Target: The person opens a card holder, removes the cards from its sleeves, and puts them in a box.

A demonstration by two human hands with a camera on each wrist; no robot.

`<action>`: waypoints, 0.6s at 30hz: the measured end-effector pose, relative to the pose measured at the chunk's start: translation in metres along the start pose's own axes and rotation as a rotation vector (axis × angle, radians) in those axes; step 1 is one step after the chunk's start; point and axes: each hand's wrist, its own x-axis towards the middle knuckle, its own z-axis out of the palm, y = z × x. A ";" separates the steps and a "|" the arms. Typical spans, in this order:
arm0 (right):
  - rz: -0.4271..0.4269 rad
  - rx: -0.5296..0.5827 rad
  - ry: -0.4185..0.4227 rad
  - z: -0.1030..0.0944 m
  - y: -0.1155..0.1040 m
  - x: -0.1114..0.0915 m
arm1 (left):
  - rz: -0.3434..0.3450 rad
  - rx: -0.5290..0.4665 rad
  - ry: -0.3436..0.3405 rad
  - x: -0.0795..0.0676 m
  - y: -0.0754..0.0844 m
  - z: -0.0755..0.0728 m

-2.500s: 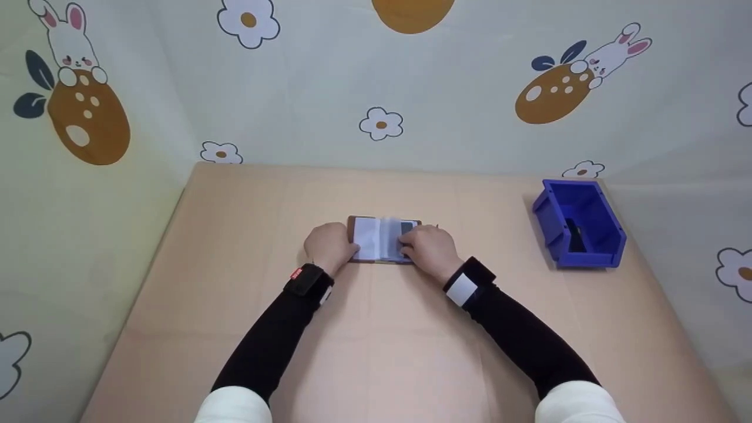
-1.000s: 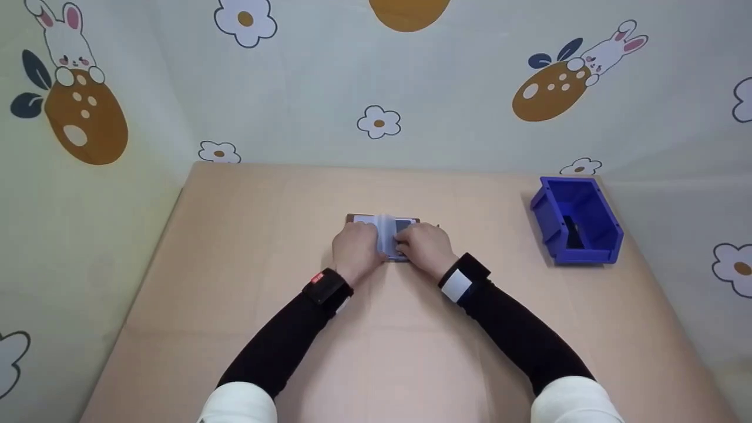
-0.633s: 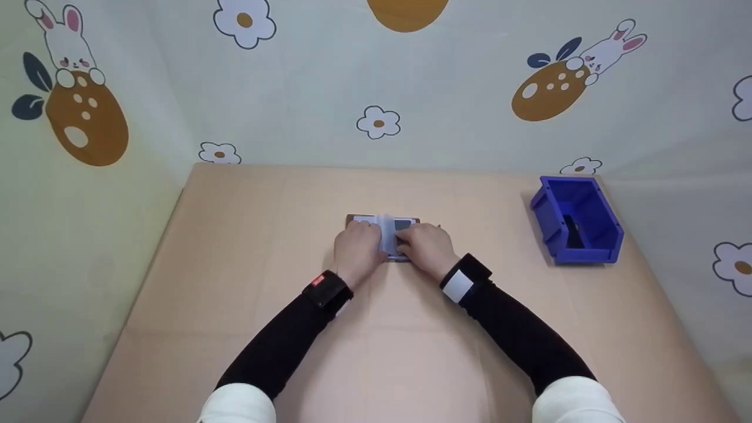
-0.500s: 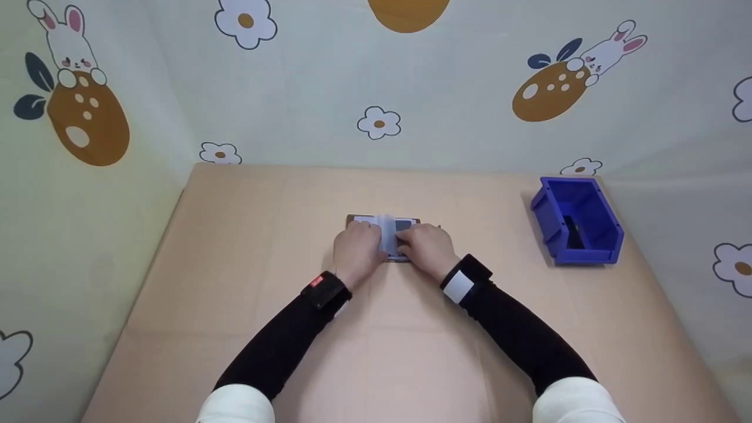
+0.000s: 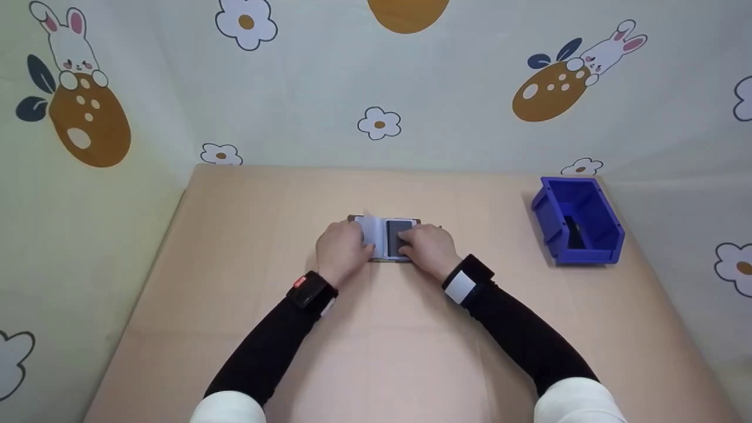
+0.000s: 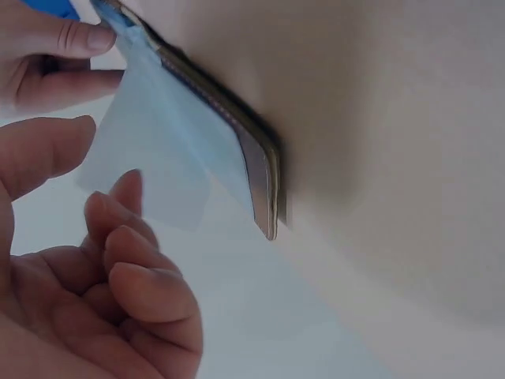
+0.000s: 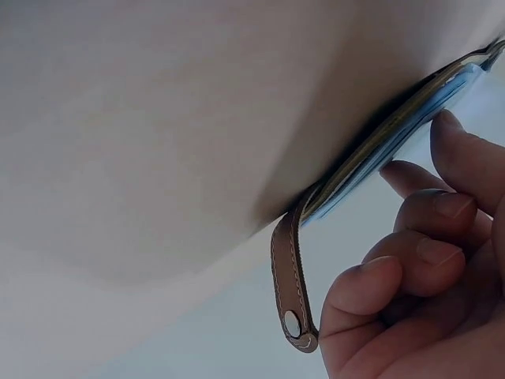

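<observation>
A small brown card holder (image 7: 296,276) with a snap strap lies spread on the table, filled with clear plastic sleeves. On its right side, a dark card (image 5: 398,238) shows in the head view. My right hand (image 5: 433,247) rests at that right side, its thumb and index fingertips on the sleeves. At the left side is my left hand (image 5: 342,249); a clear sleeve (image 6: 150,150) stands raised beside its fingers. In the left wrist view, the left thumb and index fingertip are apart, close to this sleeve, and the other fingers are loosely curled.
A blue plastic bin (image 5: 578,220) stands at the right rear of the table (image 5: 264,200), with a black object (image 5: 573,232) inside. A patterned cloth (image 5: 311,76) hangs behind and along both sides of the table.
My left hand has moved left from the holder's middle, and the clear sleeve has swung left with it. The dark card is now more exposed. The right hand has stayed at the right side.
</observation>
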 end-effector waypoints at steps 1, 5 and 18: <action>0.002 -0.001 -0.006 0.000 0.000 0.000 | -0.014 -0.005 -0.007 0.000 -0.001 -0.001; 0.010 -0.003 -0.015 -0.001 0.000 0.000 | -0.049 -0.004 -0.030 0.001 -0.005 -0.004; 0.020 0.000 -0.039 -0.001 -0.001 0.001 | -0.123 0.048 -0.142 0.005 -0.013 0.003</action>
